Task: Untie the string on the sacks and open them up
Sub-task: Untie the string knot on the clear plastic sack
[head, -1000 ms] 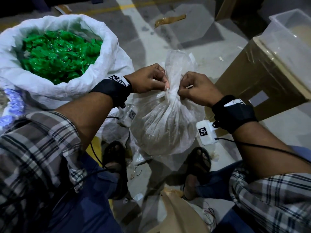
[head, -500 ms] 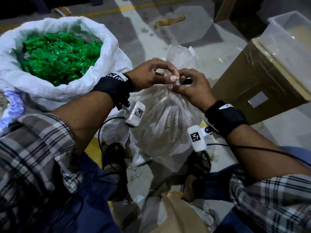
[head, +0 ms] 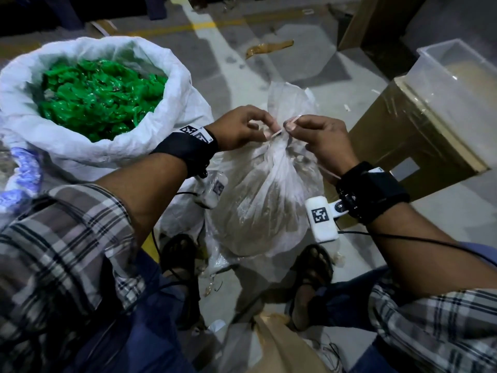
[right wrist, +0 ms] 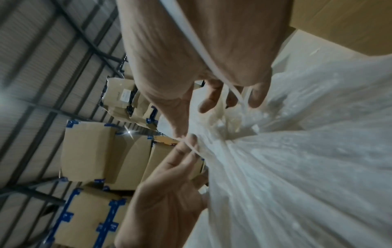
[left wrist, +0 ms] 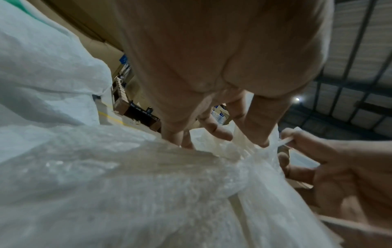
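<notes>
The clear plastic sack (head: 265, 200) stands on the concrete floor (head: 269, 76) between the person's 2 sandalled feet, its neck gathered tight and its loose top flaring up behind the hands. The pale string (head: 277, 134) wraps that neck. The right hand (head: 320, 138) pinches 1 end of the string between thumb and forefinger just above the gather, while a second length trails back across its palm toward the wrist, plain in the right wrist view. The left hand (head: 239, 129) sits on the other side of the neck, fingers curled, with fingertips (left wrist: 264, 142) pressed against the bunched plastic and string at the knot; whether it truly grips the string I cannot tell.

Close on the left, touching the sack's side, stands a big white woven sack (head: 88, 146) with its rim rolled open on green pieces (head: 99, 100). On the right, a taped cardboard box (head: 419, 146) stands near, a clear bin (head: 462, 84) resting on it. Bare floor lies beyond the sack's top.
</notes>
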{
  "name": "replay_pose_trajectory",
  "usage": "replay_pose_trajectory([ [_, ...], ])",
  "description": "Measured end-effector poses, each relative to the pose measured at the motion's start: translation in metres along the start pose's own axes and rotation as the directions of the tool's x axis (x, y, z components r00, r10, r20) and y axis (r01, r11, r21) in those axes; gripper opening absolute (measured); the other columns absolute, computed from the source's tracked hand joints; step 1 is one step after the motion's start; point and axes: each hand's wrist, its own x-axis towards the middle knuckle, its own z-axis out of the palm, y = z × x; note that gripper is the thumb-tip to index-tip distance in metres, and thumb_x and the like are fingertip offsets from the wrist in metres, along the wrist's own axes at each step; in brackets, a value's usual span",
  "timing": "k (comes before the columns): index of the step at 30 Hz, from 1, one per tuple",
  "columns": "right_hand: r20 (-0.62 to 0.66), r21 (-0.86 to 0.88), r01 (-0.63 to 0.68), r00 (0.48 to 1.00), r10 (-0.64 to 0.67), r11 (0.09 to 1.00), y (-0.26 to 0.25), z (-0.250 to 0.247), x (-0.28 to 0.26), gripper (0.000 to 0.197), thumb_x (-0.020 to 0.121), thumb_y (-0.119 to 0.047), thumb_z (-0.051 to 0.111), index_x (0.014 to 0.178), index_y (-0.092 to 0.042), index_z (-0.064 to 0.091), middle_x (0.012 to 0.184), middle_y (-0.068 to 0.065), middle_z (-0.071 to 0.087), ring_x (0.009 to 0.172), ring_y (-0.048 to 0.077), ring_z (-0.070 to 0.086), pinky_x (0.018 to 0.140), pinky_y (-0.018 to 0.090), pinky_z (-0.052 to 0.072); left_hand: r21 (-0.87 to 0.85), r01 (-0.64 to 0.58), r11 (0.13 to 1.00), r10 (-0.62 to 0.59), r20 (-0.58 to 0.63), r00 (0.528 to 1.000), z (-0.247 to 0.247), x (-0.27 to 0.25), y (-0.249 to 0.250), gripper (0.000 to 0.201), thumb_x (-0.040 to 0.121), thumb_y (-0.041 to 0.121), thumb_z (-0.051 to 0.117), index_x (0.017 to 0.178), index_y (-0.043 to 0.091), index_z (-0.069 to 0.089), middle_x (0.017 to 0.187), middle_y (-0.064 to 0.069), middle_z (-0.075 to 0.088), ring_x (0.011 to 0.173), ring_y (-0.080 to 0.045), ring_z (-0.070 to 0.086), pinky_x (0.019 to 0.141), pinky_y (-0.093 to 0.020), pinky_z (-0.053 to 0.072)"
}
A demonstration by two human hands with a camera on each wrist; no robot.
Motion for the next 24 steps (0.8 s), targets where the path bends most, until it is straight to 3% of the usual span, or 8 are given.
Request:
replay_pose_trajectory([
  [2, -0.036, -0.035, 0.014, 0.999, -0.015, 0.999, -0.009, -0.005, -0.001, 0.019, 0.085, -0.003, 0.074, 0.099, 0.009, 0.072, 0.099, 0.015, 0.072, 0.072, 0.004, 0.067, 0.061, 0.011, 0.048, 0.168, -0.027, 0.985, 0.023, 0.022, 0.999, 0.001, -0.001, 0.000, 0.013, 0.090, 0.015, 0.073, 0.102, 0.009, 0.075, 0.098, 0.005, 0.063, 0.101, -0.009, 0.057, 0.098, -0.029, 0.045],
  [4, -0.063, -0.068, 0.038, 0.997, -0.042, 0.997, -0.017, -0.011, -0.003, 0.015, 0.087, -0.005, 0.072, 0.098, 0.004, 0.072, 0.101, 0.011, 0.072, 0.075, 0.001, 0.066, 0.061, 0.011, 0.046, 0.291, -0.051, 0.955, 0.050, 0.013, 0.999, 0.005, -0.001, -0.001, 0.021, 0.089, 0.030, 0.075, 0.100, 0.012, 0.078, 0.099, -0.002, 0.064, 0.105, -0.011, 0.056, 0.099, -0.032, 0.048],
  [7, -0.102, -0.086, 0.060, 0.992, -0.069, 0.994, -0.027, -0.020, -0.002, 0.005, 0.094, -0.009, 0.063, 0.095, -0.005, 0.066, 0.099, 0.009, 0.069, 0.087, 0.017, 0.066, 0.068, 0.026, 0.047, 0.313, -0.056, 0.948, 0.066, -0.022, 0.998, 0.005, 0.000, -0.001, 0.018, 0.089, 0.033, 0.075, 0.094, 0.017, 0.078, 0.097, -0.010, 0.065, 0.104, -0.016, 0.058, 0.098, -0.037, 0.049],
  [10, -0.118, 0.041, 0.058, 0.992, -0.053, 0.997, -0.040, -0.032, -0.002, 0.012, 0.101, -0.010, 0.052, 0.090, -0.012, 0.056, 0.103, 0.015, 0.073, 0.096, 0.033, 0.072, 0.077, 0.038, 0.056, 0.314, -0.045, 0.948, 0.063, -0.046, 0.997, 0.007, 0.002, 0.003, 0.007, 0.087, 0.033, 0.076, 0.087, 0.026, 0.074, 0.099, -0.013, 0.065, 0.103, -0.017, 0.060, 0.098, -0.037, 0.050],
  [13, -0.142, 0.126, 0.057, 0.989, -0.039, 0.990, -0.048, -0.041, -0.006, 0.008, 0.103, -0.013, 0.048, 0.096, -0.012, 0.050, 0.085, 0.011, 0.071, 0.081, 0.032, 0.074, 0.072, 0.042, 0.060, 0.323, -0.025, 0.946, 0.049, -0.066, 0.997, 0.011, 0.005, 0.007, 0.013, 0.085, 0.033, 0.079, 0.089, 0.021, 0.078, 0.098, -0.009, 0.066, 0.096, -0.009, 0.059, 0.095, -0.032, 0.049],
  [15, -0.190, 0.070, 0.101, 0.978, -0.086, 0.992, -0.050, -0.047, -0.008, 0.006, 0.104, -0.014, 0.046, 0.101, -0.012, 0.051, 0.071, 0.005, 0.063, 0.064, 0.025, 0.067, 0.059, 0.036, 0.058, 0.342, 0.002, 0.940, 0.022, -0.067, 0.998, 0.014, 0.009, 0.011, 0.016, 0.082, 0.035, 0.081, 0.090, 0.020, 0.079, 0.097, -0.006, 0.065, 0.088, -0.002, 0.057, 0.091, -0.027, 0.048],
  [19, -0.268, -0.076, 0.207, 0.938, -0.220, 0.975, -0.058, -0.059, -0.010, 0.009, 0.104, -0.015, 0.044, 0.105, -0.013, 0.053, 0.065, 0.000, 0.049, 0.049, 0.014, 0.047, 0.043, 0.021, 0.037, 0.470, 0.097, 0.877, -0.065, -0.084, 0.994, 0.015, 0.015, 0.028, 0.019, 0.076, 0.039, 0.085, 0.089, 0.026, 0.080, 0.090, 0.012, 0.059, 0.087, -0.009, 0.058, 0.080, -0.025, 0.046],
  [24, -0.337, -0.110, 0.318, 0.880, -0.336, 0.942, -0.085, -0.088, -0.020, 0.013, 0.102, -0.015, 0.047, 0.103, -0.014, 0.059, 0.070, 0.003, 0.049, 0.051, 0.012, 0.041, 0.042, 0.018, 0.033, 0.693, 0.245, 0.678, -0.160, -0.186, 0.969, 0.016, 0.020, 0.060, 0.024, 0.072, 0.038, 0.085, 0.093, 0.029, 0.079, 0.114, -0.006, 0.061, 0.112, -0.030, 0.056, 0.098, -0.042, 0.050],
])
